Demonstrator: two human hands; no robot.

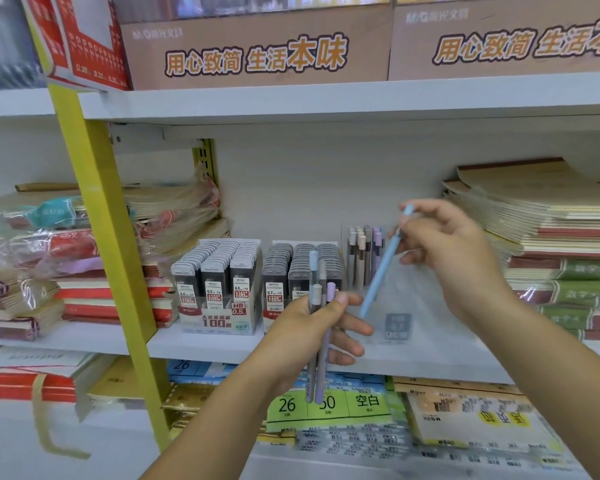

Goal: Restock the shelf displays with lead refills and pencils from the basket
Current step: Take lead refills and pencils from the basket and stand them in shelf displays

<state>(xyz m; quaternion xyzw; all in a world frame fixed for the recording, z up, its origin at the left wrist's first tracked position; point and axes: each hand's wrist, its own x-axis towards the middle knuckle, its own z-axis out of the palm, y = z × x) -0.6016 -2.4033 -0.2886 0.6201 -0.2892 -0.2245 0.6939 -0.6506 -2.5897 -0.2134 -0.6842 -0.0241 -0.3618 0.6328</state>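
Note:
My left hand grips a bunch of several pastel mechanical pencils, held upright in front of the middle shelf. A single light blue pencil slants in my right hand, tip down, above a clear display box. That box holds a few pencils standing at its back left. Two lead refill display boxes stand to the left: one marked 0.5, the other marked 0.7; my left hand covers the second one's front. No basket is in view.
A yellow upright crosses the shelf on the left. Wrapped notebook stacks lie left of the refills, and stacked notebooks sit at the right. Brown cartons fill the upper shelf. Paper packs lie on the lower shelf.

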